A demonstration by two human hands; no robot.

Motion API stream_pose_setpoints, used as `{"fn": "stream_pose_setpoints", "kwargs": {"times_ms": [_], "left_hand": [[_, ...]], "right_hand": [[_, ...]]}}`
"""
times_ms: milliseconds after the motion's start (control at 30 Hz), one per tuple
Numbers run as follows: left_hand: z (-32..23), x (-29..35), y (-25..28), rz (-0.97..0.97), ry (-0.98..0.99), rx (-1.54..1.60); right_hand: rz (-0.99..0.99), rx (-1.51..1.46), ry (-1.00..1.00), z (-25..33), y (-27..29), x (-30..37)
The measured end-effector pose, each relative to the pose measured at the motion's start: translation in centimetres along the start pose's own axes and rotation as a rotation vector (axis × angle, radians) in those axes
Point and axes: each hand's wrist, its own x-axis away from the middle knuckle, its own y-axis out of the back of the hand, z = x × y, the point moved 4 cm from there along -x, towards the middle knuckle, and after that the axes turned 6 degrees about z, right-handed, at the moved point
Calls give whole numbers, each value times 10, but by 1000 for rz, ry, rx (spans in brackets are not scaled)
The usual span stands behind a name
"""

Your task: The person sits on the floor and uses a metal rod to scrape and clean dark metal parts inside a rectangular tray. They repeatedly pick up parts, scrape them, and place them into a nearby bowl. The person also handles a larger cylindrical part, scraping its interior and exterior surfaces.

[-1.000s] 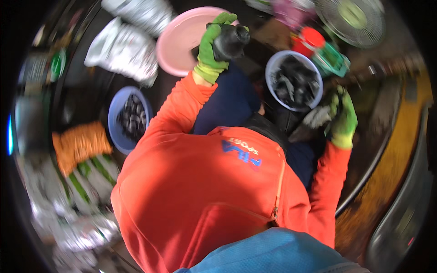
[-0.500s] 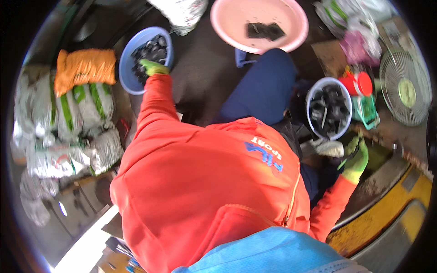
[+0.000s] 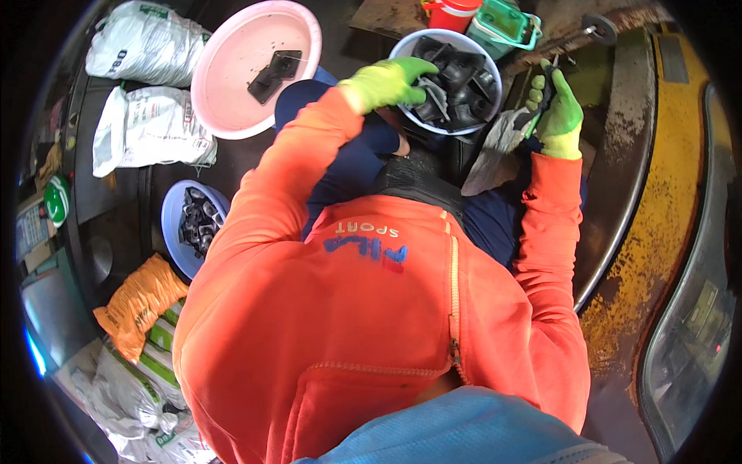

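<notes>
My left hand (image 3: 385,83), in a yellow-green glove, reaches over the near left rim of a pale blue tub (image 3: 495,100). Its fingers are spread beside the black molded parts (image 3: 461,71) heaped inside; whether they touch one is unclear. To the right of that tub, my right hand (image 3: 558,116), gloved alike, is closed round a small dark-handled hand tool (image 3: 547,89). A thin metal tip shows above the fingers, and the rest of the tool is largely hidden by the glove.
A pink basin (image 3: 207,93) holds dark square parts. Another blue tub (image 3: 171,220) with black parts stands left. White sacks (image 3: 151,127) and an orange bag (image 3: 139,298) lie nearby. A red container (image 3: 452,15) and green basket (image 3: 498,27) stand behind; a yellow machine edge (image 3: 634,286) runs right.
My left hand has come from the left blue tub across to the right-hand tub. My right hand has risen slightly, keeping the tool. The view has swung to the right.
</notes>
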Motion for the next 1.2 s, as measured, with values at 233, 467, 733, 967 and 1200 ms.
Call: {"fn": "stream_pose_setpoints", "kwargs": {"times_ms": [233, 467, 733, 967, 1200], "left_hand": [[-9, -49, -30, 141, 15, 37], [-41, -25, 10, -520, -395, 268], [-88, -19, 19, -424, -429, 154], [-117, -12, 36, -615, -317, 342], [-137, -12, 19, -634, -199, 595]], "right_hand": [[2, 599, 76, -8, -9, 8], [194, 339, -90, -19, -45, 15], [100, 117, -40, -26, -48, 15], [130, 95, -58, -27, -50, 18], [304, 565, 553, -56, -54, 19]]}}
